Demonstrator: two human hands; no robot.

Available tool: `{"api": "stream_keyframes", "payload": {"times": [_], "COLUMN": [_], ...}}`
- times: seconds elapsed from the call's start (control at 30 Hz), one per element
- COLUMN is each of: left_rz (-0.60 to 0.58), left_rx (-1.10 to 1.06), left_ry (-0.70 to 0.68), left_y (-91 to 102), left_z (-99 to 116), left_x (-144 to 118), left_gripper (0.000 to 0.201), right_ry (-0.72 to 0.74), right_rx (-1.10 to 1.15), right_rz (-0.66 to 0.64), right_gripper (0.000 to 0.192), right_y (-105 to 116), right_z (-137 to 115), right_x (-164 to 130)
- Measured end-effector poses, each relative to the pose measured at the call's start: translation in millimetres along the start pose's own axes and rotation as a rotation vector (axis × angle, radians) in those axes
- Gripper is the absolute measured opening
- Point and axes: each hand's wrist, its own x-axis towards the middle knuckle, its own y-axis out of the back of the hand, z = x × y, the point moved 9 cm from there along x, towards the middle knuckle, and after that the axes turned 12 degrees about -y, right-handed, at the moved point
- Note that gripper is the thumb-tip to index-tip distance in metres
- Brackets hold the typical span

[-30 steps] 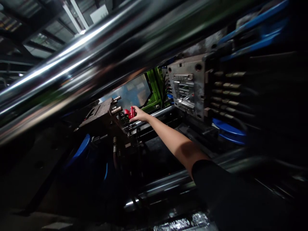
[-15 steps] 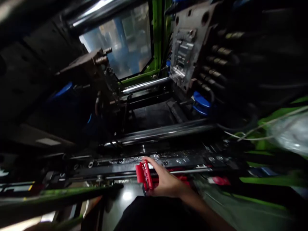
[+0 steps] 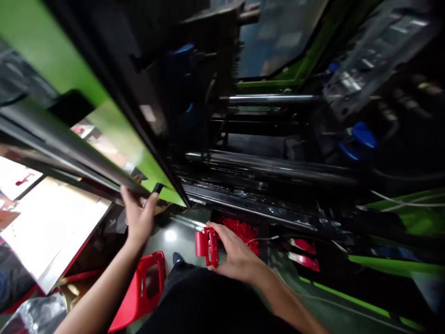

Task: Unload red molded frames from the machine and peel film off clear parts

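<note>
**Holding a red moulded part at a green machine door**

Standing largest: green machine door (image 3: 114, 134), its lower edge gripped by the left hand (image 3: 139, 220), fingers curled shut on the edge. Red stool (image 3: 142, 285) below. Right hand (image 3: 236, 255), grip closed around red moulded part (image 3: 206, 245), which juts left of the fingers. Risk, judged: door sliding could pinch left fingers; part, held by one end, could slip.

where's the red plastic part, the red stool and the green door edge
red plastic part (image 3: 207, 245), head view, on its flat side, held in the right hand (image 3: 236, 255)
red stool (image 3: 146, 283), head view, on its seat back
green door (image 3: 114, 134), head view, on the panel above the left hand (image 3: 139, 220)
</note>
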Motion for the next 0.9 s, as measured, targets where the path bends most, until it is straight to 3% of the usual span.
{"api": "stream_keyframes", "payload": {"times": [0.07, 0.1, 0.2, 0.23, 0.27, 0.37, 0.47, 0.53, 0.6, 0.67, 0.73, 0.83, 0.9], "left_rz": [-0.044, -0.146, -0.695, -0.810, -0.863, -0.844, -0.852, -0.760, -0.574, -0.341, -0.110, 0.318, 0.608], "left_rx": [-0.003, 0.004, -0.095, -0.125, -0.139, -0.098, -0.062, -0.098, -0.151, -0.155, -0.115, -0.250, -0.606], "left_ry": [-0.050, -0.102, -0.173, -0.148, -0.113, -0.025, 0.048, 0.140, 0.236, 0.307, 0.333, 0.288, 0.211], "left_y": [18.4, 25.5, 41.8, 55.8, 73.3, 128.0, 169.8, 204.2, 252.2, 313.4, 377.5, 455.5, 478.7], "left_z": [-1, 1, -6, -14, -25, -59, -97, -129, -166, -201, -222, -217, -201], "left_x": [-34, -51, -107, -121, -129, -129, -125, -114, -91, -58, -18, 44, 77], "left_gripper": [0.090, 0.083, 0.042, 0.033, 0.028, 0.026, 0.031, 0.031, 0.027, 0.019, 0.023, 0.042, 0.047], "right_ry": [0.077, 0.116, 0.198, 0.222, 0.247, 0.333, 0.378, 0.355, 0.299, 0.244, 0.217, 0.285, 0.390], "right_rx": [-0.069, -0.098, -0.175, -0.200, -0.228, -0.307, -0.364, -0.377, -0.367, -0.334, -0.291, -0.199, -0.110], "right_rz": [-0.010, -0.015, -0.048, -0.064, -0.085, -0.173, -0.276, -0.328, -0.329, -0.301, -0.300, -0.345, -0.368], "right_gripper": [0.101, 0.098, 0.094, 0.093, 0.093, 0.093, 0.096, 0.099, 0.101, 0.103, 0.106, 0.112, 0.114], "right_y": [-25, -40, -98, -120, -142, -205, -247, -260, -261, -258, -257, -264, -268], "right_z": [-27, -41, -80, -93, -106, -147, -180, -198, -213, -228, -243, -264, -279], "right_x": [4, 8, 28, 36, 45, 69, 93, 113, 139, 168, 195, 227, 243]}}
